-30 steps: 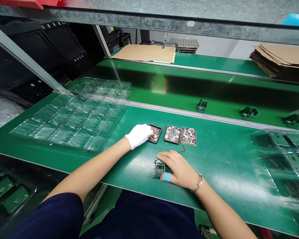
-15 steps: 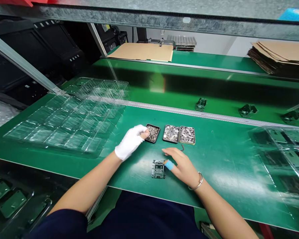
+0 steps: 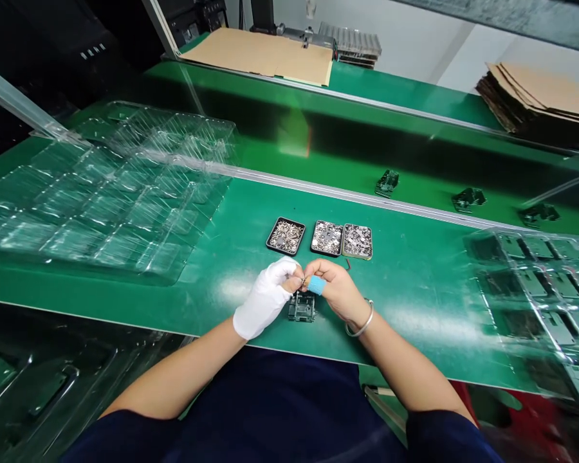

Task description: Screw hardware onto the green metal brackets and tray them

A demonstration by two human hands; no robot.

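My left hand [image 3: 265, 299], in a white glove with bare thumb and fingertip, is closed in a pinch. My right hand [image 3: 338, 289], bare with a blue wrap on one finger and a bangle at the wrist, pinches right against it. Between the fingertips is a tiny metal piece [image 3: 303, 281], too small to name exactly. Just below the fingers a dark green frame-like plastic part [image 3: 302, 311] lies on the green bench, its far edge partly covered by the hands. Beyond the hands sit three small trays of tiny metal parts: a left tray [image 3: 280, 251], a middle tray [image 3: 325, 255] and a right tray [image 3: 357, 258].
Clear plastic blister trays [image 3: 101, 212] cover the left side; another blister tray [image 3: 535, 308] at right holds green parts. A small dark red piece [image 3: 348, 263] lies near the small trays. Behind the metal rail [image 3: 289, 182] are several green parts [image 3: 386, 183]. Cardboard [image 3: 260, 54] lies farther back.
My left hand has come away from the left small tray toward me and now meets my right hand, whose fingers have closed, over the green part. The camera view has tilted down.
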